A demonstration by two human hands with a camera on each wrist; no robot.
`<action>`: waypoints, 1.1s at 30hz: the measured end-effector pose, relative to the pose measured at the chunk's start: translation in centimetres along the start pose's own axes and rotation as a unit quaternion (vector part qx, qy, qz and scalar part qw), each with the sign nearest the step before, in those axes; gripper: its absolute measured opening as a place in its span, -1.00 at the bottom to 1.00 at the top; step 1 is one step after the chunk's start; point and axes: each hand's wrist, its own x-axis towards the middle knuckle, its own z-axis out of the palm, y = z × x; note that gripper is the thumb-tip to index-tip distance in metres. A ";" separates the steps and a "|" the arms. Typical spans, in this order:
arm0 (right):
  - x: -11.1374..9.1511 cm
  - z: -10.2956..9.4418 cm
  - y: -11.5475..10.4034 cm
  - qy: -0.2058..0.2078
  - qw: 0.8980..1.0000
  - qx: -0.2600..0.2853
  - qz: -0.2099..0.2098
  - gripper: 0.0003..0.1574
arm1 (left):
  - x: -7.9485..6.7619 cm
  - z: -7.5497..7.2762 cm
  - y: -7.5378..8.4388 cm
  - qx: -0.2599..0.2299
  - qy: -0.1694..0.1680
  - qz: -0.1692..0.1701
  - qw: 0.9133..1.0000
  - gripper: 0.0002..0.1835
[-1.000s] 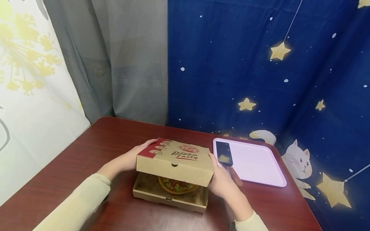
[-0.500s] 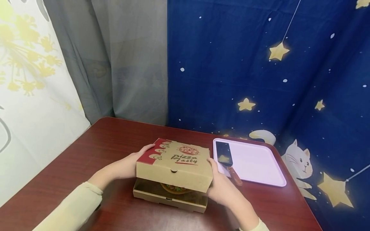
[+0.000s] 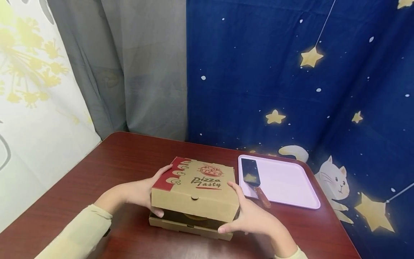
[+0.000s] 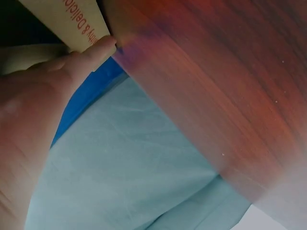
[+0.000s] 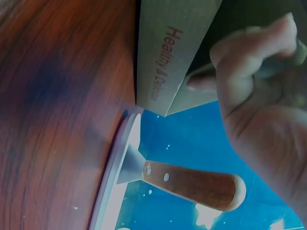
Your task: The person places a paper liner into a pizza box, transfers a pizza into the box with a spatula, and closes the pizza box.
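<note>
A cardboard pizza box stands near the table's middle, its lid tilted part-way down over the base. Through the narrow front gap a sliver of the pizza shows; the lid hides the rest. My left hand holds the lid's left side, fingers on the red printed edge and thumb low at the front corner. On the opposite side my right hand grips the lid, its thumb reaching across the front gap. In the right wrist view the printed side wall is beside the right hand's bent fingers.
A pale pink tray lies right of the box. Across its left edge rests a spatula with a wooden handle, close to my right hand. Curtains hang behind the brown table.
The lid has come down at the front, narrowing the gap and covering most of the pizza. Both thumbs have moved to the lid's lower front corners.
</note>
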 end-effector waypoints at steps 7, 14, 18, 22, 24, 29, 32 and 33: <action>-0.2 -0.5 0.3 -0.024 1.000 0.003 -0.016 0.60 | -0.5 -0.5 -0.3 -0.073 -0.044 0.005 0.996 0.53; 0.1 -0.5 0.0 0.030 0.999 -0.014 -0.009 0.38 | -0.7 -0.8 -0.3 -0.140 -0.065 0.026 0.988 0.53; 0.1 -0.5 -0.1 0.037 0.999 -0.017 -0.006 0.35 | -0.9 -0.9 0.4 -0.118 -0.045 -0.014 0.992 0.45; 0.1 -0.5 -0.1 0.031 0.999 -0.014 -0.004 0.35 | -1.0 -0.7 1.2 -0.069 -0.021 -0.065 0.995 0.35; 0.0 -0.5 0.0 0.027 1.000 -0.012 -0.007 0.35 | -1.0 -0.5 1.5 -0.054 -0.012 -0.081 0.995 0.33; 0.0 -0.5 0.2 0.010 1.000 -0.011 -0.015 0.34 | -1.1 0.2 1.6 -0.027 0.004 -0.104 0.994 0.32; 0.0 -0.4 0.4 0.004 1.000 -0.013 -0.017 0.31 | -1.1 0.4 1.5 -0.017 0.010 -0.106 0.994 0.33; 0.0 -0.4 0.4 0.003 1.000 -0.013 -0.018 0.30 | -1.2 0.4 1.5 -0.015 0.012 -0.106 0.994 0.33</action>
